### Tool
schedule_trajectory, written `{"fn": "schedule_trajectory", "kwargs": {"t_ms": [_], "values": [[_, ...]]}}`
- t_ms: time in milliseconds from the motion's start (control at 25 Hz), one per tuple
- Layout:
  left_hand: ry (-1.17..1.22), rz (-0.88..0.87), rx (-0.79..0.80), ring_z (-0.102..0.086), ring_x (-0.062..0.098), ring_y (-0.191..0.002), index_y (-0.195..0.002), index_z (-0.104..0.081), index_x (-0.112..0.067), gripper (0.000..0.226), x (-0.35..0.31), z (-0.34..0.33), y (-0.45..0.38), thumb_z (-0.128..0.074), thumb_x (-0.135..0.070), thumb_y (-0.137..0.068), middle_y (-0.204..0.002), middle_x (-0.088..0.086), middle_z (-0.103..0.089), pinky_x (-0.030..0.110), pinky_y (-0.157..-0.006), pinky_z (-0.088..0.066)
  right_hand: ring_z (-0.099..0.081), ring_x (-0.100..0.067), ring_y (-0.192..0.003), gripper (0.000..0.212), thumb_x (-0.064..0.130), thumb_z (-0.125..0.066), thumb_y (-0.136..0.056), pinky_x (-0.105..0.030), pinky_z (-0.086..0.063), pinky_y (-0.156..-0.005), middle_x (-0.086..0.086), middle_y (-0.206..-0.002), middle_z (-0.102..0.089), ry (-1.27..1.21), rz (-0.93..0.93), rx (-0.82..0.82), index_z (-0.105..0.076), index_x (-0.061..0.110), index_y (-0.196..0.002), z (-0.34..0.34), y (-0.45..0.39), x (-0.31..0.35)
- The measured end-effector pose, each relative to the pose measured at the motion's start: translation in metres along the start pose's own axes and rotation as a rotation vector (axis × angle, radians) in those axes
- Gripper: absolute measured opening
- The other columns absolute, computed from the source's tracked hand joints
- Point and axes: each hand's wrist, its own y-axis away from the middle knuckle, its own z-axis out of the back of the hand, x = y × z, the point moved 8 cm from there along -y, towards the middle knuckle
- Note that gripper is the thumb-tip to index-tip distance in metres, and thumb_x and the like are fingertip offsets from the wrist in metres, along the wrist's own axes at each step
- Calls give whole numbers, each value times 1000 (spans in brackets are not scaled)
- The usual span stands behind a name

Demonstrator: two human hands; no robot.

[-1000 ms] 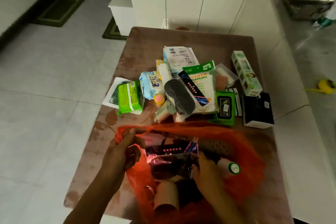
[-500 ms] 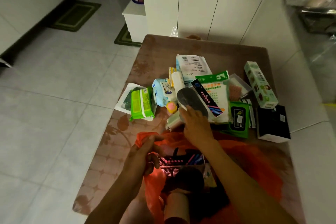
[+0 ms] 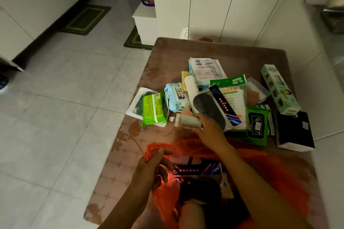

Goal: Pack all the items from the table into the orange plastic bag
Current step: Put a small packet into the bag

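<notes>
Orange plastic bag (image 3: 275, 169) open at table's near edge, part-filled; loose packets (image 3: 230, 98) heaped beyond.

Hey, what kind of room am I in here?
Most likely a room in a home: a pale tiled floor, green door mats along the wall, white cabinets, and a brown patterned table piled with household packets.

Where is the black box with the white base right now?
In the head view, the black box sits at the table's right edge, just below the tall green carton and right of the dark green wipes pack.
</notes>
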Motion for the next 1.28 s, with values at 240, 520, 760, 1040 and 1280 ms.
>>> {"fn": "schedule_trajectory", "kwargs": {"t_ms": [240,520,760,1040,1280], "values": [[49,-11,0,-49,14,-44,-106,-69,-7,33,-1,-5,-2,-45,-29,-98,-70,9,-64,19,-41,-20,-68,-5,-90,35,32,-74,-80,-21,-54,-71,10,-101,-71,-754,-286,-210,-61,29,-113,48,153,-13],[5,-11,49,-48,14,-43,-105,-68,-7,30,14,-33,1,-46,-27,-98,-69,7,-64,18,-40,-21,-67,-23,-76,28,24,-69,-86,-28,-50,-58,-16,-96,-72,-1036,-1011,-165,-66,9,-109,-49,308,-100],[-21,-37,64,-46,16,-42,-98,-71,-12,29,16,-50,8,-48,-28,-97,-70,9,-63,20,-42,-22,-68,-30,-84,28,30,-58,-94,-36,-54,-64,-14,-103,-72,-1418,-1034,-316,-61,14,-116,-53,264,-100],[-71,-101,59,-54,23,-51,-106,-70,-31,27,1,-52,8,-52,-13,-96,-73,19,-65,19,-39,-33,-63,-27,-52,64,11,-66,-87,-30,-49,-46,-11,-96,-71,-1001,-1025,-303,-38,27,-142,-22,273,-81],[-60,-62,4,-68,28,-84,-120,-63,-36,34,-6,-41,2,-50,-15,-97,-99,5,-76,40,-67,-49,-58,-15,-110,35,21,-60,-90,-40,-53,-90,7,-123,-62,-333,-271,-251,-55,33,-123,67,149,-19]]}}
